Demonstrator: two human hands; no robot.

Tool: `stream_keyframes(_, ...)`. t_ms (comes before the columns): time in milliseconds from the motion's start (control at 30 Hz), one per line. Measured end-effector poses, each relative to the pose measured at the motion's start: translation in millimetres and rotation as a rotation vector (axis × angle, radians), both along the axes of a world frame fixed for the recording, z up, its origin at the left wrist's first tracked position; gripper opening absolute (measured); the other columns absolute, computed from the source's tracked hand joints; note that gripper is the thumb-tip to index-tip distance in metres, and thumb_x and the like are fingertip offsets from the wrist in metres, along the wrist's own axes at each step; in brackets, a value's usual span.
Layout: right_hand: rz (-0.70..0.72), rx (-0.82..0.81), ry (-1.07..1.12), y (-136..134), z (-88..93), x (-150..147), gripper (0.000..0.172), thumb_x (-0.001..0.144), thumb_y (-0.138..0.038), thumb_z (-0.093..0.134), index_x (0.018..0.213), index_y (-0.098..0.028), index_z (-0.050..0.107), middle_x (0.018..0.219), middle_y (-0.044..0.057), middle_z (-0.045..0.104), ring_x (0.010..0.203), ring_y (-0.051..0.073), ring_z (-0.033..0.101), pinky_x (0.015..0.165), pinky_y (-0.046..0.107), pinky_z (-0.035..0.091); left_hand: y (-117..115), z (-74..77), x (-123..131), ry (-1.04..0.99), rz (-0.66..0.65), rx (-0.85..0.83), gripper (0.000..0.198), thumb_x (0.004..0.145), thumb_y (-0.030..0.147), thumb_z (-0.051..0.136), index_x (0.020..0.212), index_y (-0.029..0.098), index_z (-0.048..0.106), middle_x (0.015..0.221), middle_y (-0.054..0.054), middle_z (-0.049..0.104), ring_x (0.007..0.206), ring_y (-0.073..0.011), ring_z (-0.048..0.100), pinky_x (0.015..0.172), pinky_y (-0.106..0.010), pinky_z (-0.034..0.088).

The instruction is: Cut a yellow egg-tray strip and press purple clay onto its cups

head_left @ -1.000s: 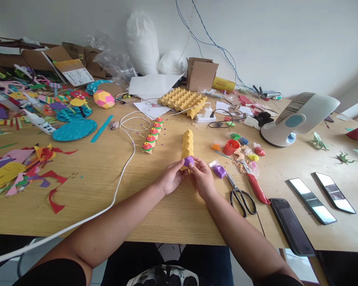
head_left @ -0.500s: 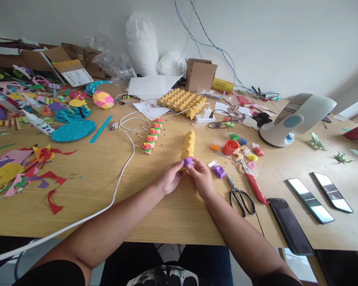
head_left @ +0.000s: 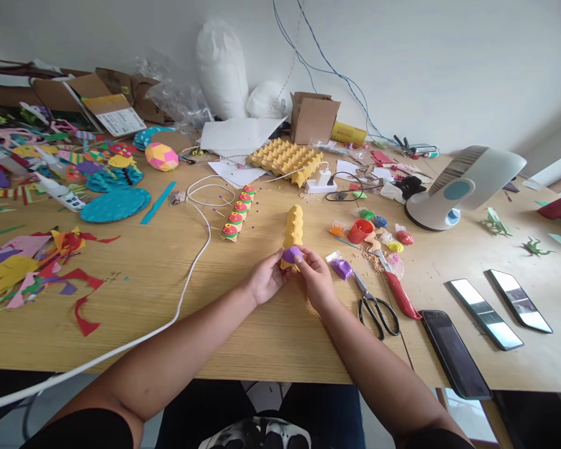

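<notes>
A yellow egg-carton strip [head_left: 294, 226] points away from me on the table. Over its near cup lies a lump of purple clay [head_left: 290, 254]. My left hand [head_left: 268, 279] closes on the near end from the left, its thumb against the clay. From the right, my right hand [head_left: 316, 277] presses the clay with its thumb, fingers curled around the cup. The undersides of both hands are hidden. Further left stands a second carton strip [head_left: 237, 215], decorated in red, green and yellow. A bag of purple clay [head_left: 342, 268] lies just right of my right hand.
Scissors [head_left: 378, 312], a red-handled knife [head_left: 402, 298] and a phone [head_left: 455, 354] lie to the right. Behind them are a red cup [head_left: 361, 231], small clay bags and a white fan [head_left: 462, 187]. A white cable [head_left: 194, 268] crosses the left side, near paper scraps [head_left: 32, 268].
The purple clay has shifted slightly left and now sits lower and flatter over the cup. My fingers have moved a little around it, showing more of the strip's near end.
</notes>
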State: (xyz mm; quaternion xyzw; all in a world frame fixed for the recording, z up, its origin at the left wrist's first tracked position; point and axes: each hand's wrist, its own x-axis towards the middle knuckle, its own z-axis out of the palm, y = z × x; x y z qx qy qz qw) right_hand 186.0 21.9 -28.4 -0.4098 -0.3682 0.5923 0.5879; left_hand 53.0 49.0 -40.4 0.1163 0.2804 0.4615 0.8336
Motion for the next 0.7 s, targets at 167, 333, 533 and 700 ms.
stream_keyframes(167,-0.027,0.020,-0.034,0,0.1,0,0.033,0.075,-0.042,0.083,0.102,-0.024,0.074,0.094,0.002,0.074,0.090,0.017,0.067,0.088,0.031,0.052,-1,1.4,1,0.021,0.024,0.037,0.011,0.091,0.021,0.068,0.096,0.013,0.074,0.092,-0.004,0.073,0.074,-0.0084,0.062,0.061,-0.019,0.049)
stream_keyframes(333,-0.014,0.046,-0.067,-1,0.8,1,0.034,0.079,-0.042,0.081,0.106,-0.023,0.073,0.094,0.002,0.072,0.090,0.016,0.065,0.089,0.030,0.051,-2,1.4,1,0.022,0.031,0.040,0.014,0.092,0.021,0.068,0.100,0.011,0.074,0.094,-0.004,0.073,0.075,-0.0085,0.063,0.061,-0.019,0.049)
stream_keyframes(533,0.016,0.031,-0.119,0,-4.5,2,0.048,0.073,-0.043,0.084,0.116,-0.026,0.070,0.083,-0.001,0.068,0.078,0.015,0.062,0.077,0.028,0.053,0,-0.7,0,0.020,-0.011,0.046,0.019,0.095,0.028,0.063,0.101,0.013,0.073,0.096,-0.007,0.072,0.078,-0.0116,0.064,0.068,-0.023,0.053)
stream_keyframes(700,0.014,0.011,-0.183,5,-11.2,5,0.049,0.069,-0.044,0.085,0.113,-0.025,0.072,0.076,-0.002,0.066,0.075,0.017,0.061,0.074,0.031,0.054,1,1.0,0,-0.010,-0.012,-0.011,0.028,0.099,0.036,0.057,0.097,0.013,0.073,0.092,-0.008,0.072,0.076,-0.0134,0.065,0.071,-0.025,0.055)
